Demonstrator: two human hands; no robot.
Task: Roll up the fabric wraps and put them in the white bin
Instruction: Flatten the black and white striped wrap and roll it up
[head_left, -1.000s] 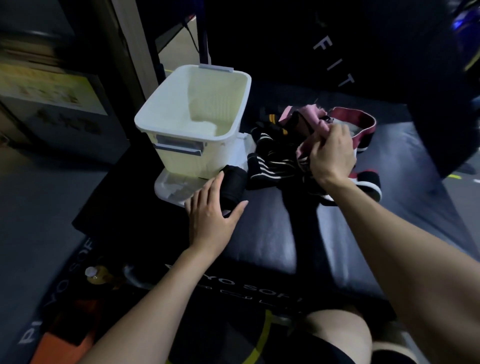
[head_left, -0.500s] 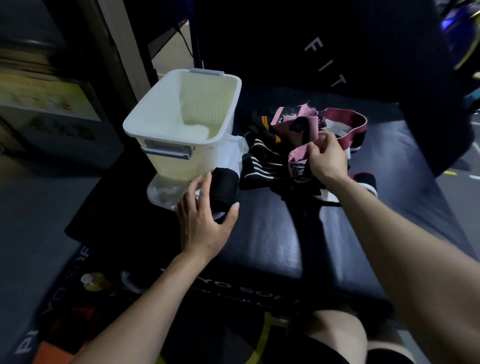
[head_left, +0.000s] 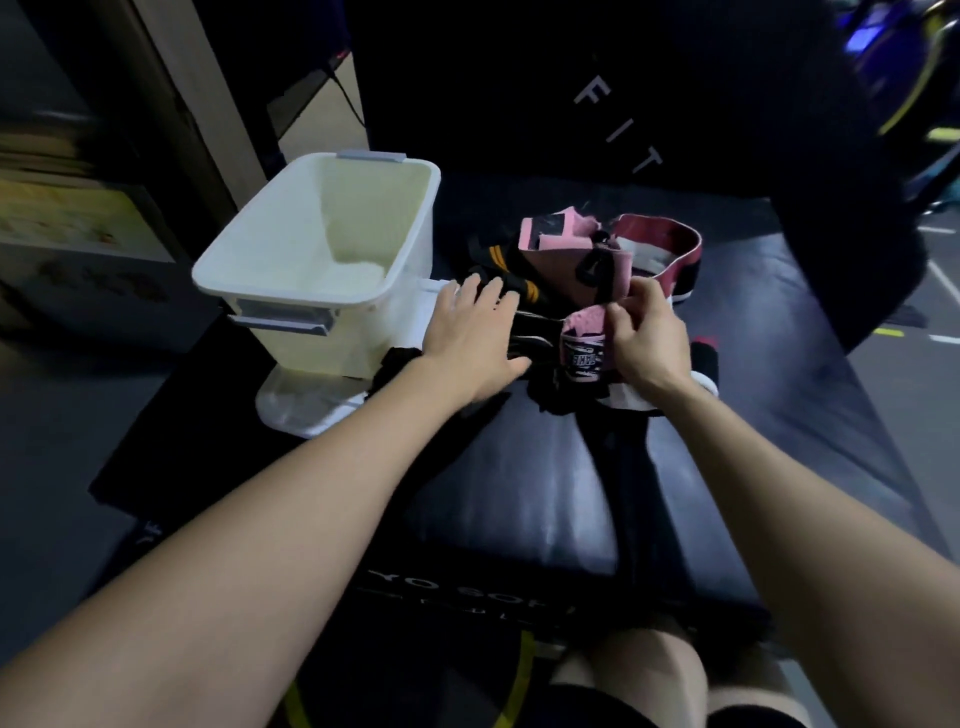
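A white bin (head_left: 249, 275) stands at the left of a dark padded bench, open at the top. Right of it lies a tangle of fabric wraps: black ones with white and yellow stripes (head_left: 524, 291), a pink one (head_left: 561, 249) and a dark red band (head_left: 670, 244). My right hand (head_left: 644, 343) pinches a partly rolled pink wrap (head_left: 584, 348) with black lettering. My left hand (head_left: 472, 332) lies flat with straight fingers on the black striped wraps. A black rolled wrap (head_left: 395, 364) sits by the bin's base, under my left wrist.
The bin sits on a clear lid (head_left: 301, 405) at the bench's left edge. A black upright pad with white letters (head_left: 623, 130) rises behind the pile. My knees (head_left: 639, 670) are at the bench's near end. Floor lies to the left.
My left hand left the black roll by the bin and moved right and forward onto the striped wraps. My right hand pulled the pink wrap nearer and lower.
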